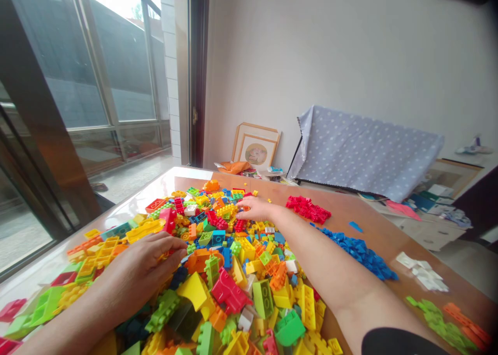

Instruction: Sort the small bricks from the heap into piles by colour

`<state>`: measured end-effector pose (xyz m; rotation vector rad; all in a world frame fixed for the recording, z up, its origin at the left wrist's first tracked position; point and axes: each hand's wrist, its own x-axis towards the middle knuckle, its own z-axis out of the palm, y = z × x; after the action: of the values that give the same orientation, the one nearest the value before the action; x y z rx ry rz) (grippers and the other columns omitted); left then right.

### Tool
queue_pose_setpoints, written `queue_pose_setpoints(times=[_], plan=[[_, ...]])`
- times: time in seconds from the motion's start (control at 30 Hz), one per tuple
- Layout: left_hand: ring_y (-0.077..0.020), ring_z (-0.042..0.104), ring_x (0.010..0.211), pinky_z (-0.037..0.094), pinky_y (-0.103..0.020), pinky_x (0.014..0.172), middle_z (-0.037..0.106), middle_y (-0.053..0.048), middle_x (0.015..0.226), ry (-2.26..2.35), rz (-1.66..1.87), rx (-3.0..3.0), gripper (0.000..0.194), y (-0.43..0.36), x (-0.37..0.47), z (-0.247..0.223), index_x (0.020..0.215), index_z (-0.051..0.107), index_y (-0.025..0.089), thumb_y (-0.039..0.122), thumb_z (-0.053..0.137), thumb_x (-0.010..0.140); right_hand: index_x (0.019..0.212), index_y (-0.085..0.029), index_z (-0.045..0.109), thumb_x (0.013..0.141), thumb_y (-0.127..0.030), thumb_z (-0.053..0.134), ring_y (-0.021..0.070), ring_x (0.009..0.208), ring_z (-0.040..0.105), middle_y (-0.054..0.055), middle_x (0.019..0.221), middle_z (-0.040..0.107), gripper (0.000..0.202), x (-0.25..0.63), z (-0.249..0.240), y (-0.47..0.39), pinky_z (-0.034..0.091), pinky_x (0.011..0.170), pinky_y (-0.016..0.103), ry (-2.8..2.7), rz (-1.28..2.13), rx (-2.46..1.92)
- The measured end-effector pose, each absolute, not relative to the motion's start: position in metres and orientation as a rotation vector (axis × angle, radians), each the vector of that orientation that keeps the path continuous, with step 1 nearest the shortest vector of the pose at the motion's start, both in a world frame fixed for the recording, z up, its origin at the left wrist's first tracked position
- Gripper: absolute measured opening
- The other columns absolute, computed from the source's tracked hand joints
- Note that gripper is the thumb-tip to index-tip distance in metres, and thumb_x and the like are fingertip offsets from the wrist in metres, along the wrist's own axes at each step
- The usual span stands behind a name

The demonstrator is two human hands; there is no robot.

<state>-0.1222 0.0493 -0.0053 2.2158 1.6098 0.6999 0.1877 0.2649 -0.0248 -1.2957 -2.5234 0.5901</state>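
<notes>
A large mixed pile of toy building bricks (241,251) in many colours spreads over the table. My left hand (146,264) lies over the near left of it, fingers stretched forward and no brick seen in them; its fingertips are beside an orange curved piece (199,260), and what lies under the palm is hidden. Farther off, my right hand (254,209) reaches across to the pile's far side. Its fingers are apart and touch down among small yellow and red bricks (240,225). A yellow long piece (144,230) lies just beyond my left hand.
Along the right of the brown table (268,186) are separate heaps: red bricks (308,209), blue bricks (358,254), white pieces (423,272), green pieces (441,321) and orange pieces (467,326). Behind stand framed pictures (257,147) and something under a dotted cloth (365,147).
</notes>
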Motion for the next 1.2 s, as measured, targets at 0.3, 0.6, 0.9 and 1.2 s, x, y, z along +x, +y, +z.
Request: queue_pose_setpoints(times=[0.3, 0.6, 0.9, 1.2], plan=[[-0.0243, 0.067, 0.095, 0.053, -0.034, 0.084, 0.074, -0.008, 0.104, 1.573, 0.737, 2.238, 0.036, 0.051, -0.125, -0.006, 0.099, 0.075, 0.026, 0.053, 0.052, 0.096, 0.092, -0.024, 0.081, 0.072, -0.024, 0.078, 0.0305, 0.138, 0.052, 0.006, 0.123, 0.073, 0.020, 0.236, -0.025, 0.243, 0.039, 0.114, 0.040, -2.562, 0.685, -1.366], [-0.0247, 0.067, 0.097, 0.053, -0.034, 0.086, 0.073, -0.008, 0.108, 1.582, 0.699, 2.235, 0.039, 0.051, -0.124, -0.005, 0.101, 0.074, 0.026, 0.056, 0.050, 0.097, 0.087, -0.019, 0.076, 0.071, -0.017, 0.072, 0.0217, 0.096, 0.067, 0.004, 0.101, 0.074, 0.017, 0.264, -0.029, 0.243, 0.052, 0.087, 0.031, -2.374, 0.603, -1.559], [-0.0250, 0.067, 0.096, 0.053, -0.035, 0.085, 0.074, -0.009, 0.105, 1.568, 0.705, 2.258, 0.039, 0.050, -0.123, -0.003, 0.101, 0.074, 0.025, 0.054, 0.048, 0.098, 0.094, -0.020, 0.078, 0.077, -0.035, 0.076, 0.0204, 0.087, 0.067, 0.004, 0.098, 0.075, 0.022, 0.250, -0.030, 0.247, 0.050, 0.079, 0.029, -2.329, 0.518, -1.570], [-0.0226, 0.067, 0.093, 0.052, -0.032, 0.083, 0.073, -0.007, 0.102, 1.572, 0.720, 2.273, 0.038, 0.049, -0.121, -0.002, 0.099, 0.074, 0.024, 0.053, 0.049, 0.099, 0.110, -0.022, 0.077, 0.088, -0.039, 0.068, 0.0244, 0.107, 0.068, 0.006, 0.116, 0.075, 0.030, 0.180, -0.006, 0.263, 0.050, 0.097, 0.033, -2.406, 0.422, -1.345]])
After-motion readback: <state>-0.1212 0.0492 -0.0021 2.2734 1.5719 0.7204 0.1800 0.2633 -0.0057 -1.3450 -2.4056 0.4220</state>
